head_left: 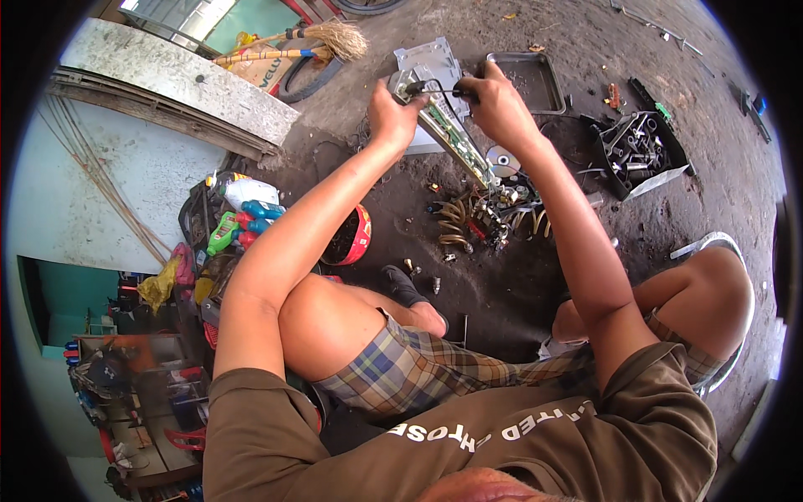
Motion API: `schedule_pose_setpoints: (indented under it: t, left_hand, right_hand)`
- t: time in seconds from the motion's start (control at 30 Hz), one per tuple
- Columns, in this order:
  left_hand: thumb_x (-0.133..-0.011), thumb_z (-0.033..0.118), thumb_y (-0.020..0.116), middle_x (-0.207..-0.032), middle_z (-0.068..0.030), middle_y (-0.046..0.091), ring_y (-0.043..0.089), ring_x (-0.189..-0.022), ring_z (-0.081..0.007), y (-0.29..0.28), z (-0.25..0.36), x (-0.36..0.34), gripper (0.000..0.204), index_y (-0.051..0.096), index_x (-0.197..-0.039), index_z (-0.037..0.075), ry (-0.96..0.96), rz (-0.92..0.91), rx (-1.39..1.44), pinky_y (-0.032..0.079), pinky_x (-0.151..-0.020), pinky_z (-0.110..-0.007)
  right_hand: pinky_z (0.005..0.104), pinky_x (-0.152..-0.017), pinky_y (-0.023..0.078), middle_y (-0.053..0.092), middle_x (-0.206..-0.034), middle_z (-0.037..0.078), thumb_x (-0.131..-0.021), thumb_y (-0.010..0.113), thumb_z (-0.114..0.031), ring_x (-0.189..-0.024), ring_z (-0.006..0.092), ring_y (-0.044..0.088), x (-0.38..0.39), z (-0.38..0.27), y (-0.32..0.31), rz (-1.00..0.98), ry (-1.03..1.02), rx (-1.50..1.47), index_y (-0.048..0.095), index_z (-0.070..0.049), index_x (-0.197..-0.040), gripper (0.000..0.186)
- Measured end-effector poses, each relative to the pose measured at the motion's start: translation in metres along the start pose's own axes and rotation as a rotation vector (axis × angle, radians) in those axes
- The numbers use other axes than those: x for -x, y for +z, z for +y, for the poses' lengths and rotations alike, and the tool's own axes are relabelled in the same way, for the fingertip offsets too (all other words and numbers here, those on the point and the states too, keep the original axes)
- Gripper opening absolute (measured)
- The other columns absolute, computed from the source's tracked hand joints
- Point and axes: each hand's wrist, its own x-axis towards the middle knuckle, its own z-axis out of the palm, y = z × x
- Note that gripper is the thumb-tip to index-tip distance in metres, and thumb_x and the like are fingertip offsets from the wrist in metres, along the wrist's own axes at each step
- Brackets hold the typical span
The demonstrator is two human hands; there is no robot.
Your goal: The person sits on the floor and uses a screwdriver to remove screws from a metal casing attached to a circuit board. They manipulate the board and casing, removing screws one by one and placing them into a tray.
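Observation:
My left hand (395, 117) is closed at the upper end of a long, narrow metal chassis with a green circuit board (447, 125), gripping its side. Over that end runs a thin black cable (442, 89) with a thicker black end beside my left fingers. The fingers of my right hand (504, 109) pinch the cable's other dark end, just right of the chassis. Behind lies a grey metal panel (431, 57). The lower end of the chassis slants down to a pile of small metal parts and coiled hoses (485, 219).
A shallow metal tray (535, 82) lies beyond my right hand, and a black bin of metal parts (642, 155) stands farther right. A disc (503, 161) rests near the chassis. On the left are a red tub (358, 238), bottles (251, 213) and a straw broom (335, 38).

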Motion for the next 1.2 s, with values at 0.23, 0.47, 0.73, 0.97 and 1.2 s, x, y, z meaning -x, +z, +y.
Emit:
schedule_pose_setpoints:
  t: [0.23, 0.47, 0.73, 0.97, 1.2]
  left_hand:
    - [-0.083, 0.007, 0.089, -0.11, -0.0177, 0.077, 0.075, -0.1, -0.0258, -0.003, -0.011, -0.004, 0.045, 0.063, -0.118, -0.005, -0.064, -0.006, 0.019, 0.057, -0.089, -0.04]
    - [-0.082, 0.009, 0.089, -0.11, -0.0195, 0.077, 0.075, -0.1, -0.0275, 0.001, 0.011, 0.002, 0.048, 0.062, -0.118, -0.005, 0.013, -0.025, -0.025, 0.057, -0.088, -0.041]
    - [-0.081, 0.009, 0.09, -0.11, -0.0209, 0.076, 0.075, -0.101, -0.0293, 0.004, 0.007, 0.001, 0.049, 0.062, -0.118, -0.006, 0.02, -0.027, -0.017, 0.057, -0.089, -0.042]
    - [-0.081, 0.009, 0.09, -0.11, -0.0226, 0.076, 0.075, -0.104, -0.031, 0.002, 0.019, 0.003, 0.052, 0.061, -0.12, -0.008, 0.032, -0.008, -0.074, 0.056, -0.091, -0.042]
    - [-0.081, 0.01, 0.09, -0.11, -0.0234, 0.076, 0.075, -0.104, -0.031, 0.0, 0.018, 0.003, 0.052, 0.062, -0.119, -0.009, 0.017, -0.052, -0.062, 0.056, -0.091, -0.042]
  right_hand:
    - [0.0479, -0.087, 0.056, 0.071, -0.104, 0.028, -0.1, 0.073, -0.023, -0.096, 0.0466, 0.069, 0.001, -0.011, 0.003, 0.04, -0.081, -0.045, 0.079, -0.008, -0.121, 0.026]
    - [0.0356, -0.058, 0.041, 0.065, -0.073, 0.002, -0.097, 0.081, -0.036, -0.067, 0.0091, 0.051, -0.015, -0.002, -0.01, -0.215, 0.583, -0.506, 0.08, 0.006, -0.106, 0.042]
    - [0.0447, -0.085, 0.055, 0.077, -0.097, 0.02, -0.093, 0.081, -0.025, -0.091, 0.0325, 0.074, -0.016, -0.002, -0.022, -0.085, 0.078, -0.148, 0.079, 0.001, -0.114, 0.034]
    - [0.0459, -0.088, 0.056, 0.075, -0.105, 0.024, -0.089, 0.08, -0.012, -0.1, 0.0417, 0.073, -0.014, -0.014, -0.02, 0.034, -0.078, -0.133, 0.075, -0.003, -0.121, 0.034]
    - [0.0498, -0.087, 0.057, 0.076, -0.105, 0.024, -0.089, 0.075, -0.011, -0.1, 0.0438, 0.073, -0.013, -0.019, -0.024, -0.031, -0.084, -0.04, 0.076, -0.004, -0.117, 0.029]
